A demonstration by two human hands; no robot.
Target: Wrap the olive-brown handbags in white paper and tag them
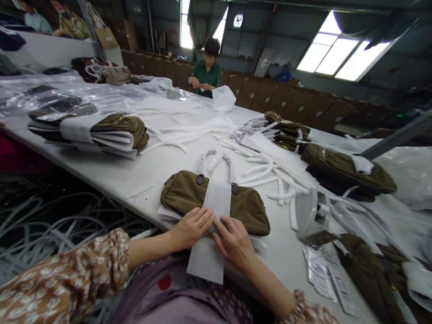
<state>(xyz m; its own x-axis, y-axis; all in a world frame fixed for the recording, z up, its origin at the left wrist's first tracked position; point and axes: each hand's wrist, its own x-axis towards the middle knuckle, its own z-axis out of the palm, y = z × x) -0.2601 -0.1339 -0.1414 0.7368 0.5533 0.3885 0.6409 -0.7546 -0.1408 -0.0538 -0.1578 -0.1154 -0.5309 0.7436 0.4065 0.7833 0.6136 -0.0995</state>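
An olive-brown handbag [182, 191] lies at the near table edge, its two handles [231, 166] wrapped in pale covering and pointing away from me. A white strip [218, 198] crosses the middle of the bag, and its lower end hangs past the table edge in front of my apron. My left hand [194, 227] rests on the strip at the bag's near side, fingers stretched out flat. Beside it, my right hand [236, 240] also lies on the strip with its fingers extended. The fingertips of both hands come close together there. Some white sheet shows under the bag.
A wrapped stack of olive bags [135, 130] sits at the left. White foam tubes [259, 166], a tape dispenser [312, 216], silver packets [320, 274] and more olive bags [347, 171] lie at the right. A person [207, 72] in green works across the table.
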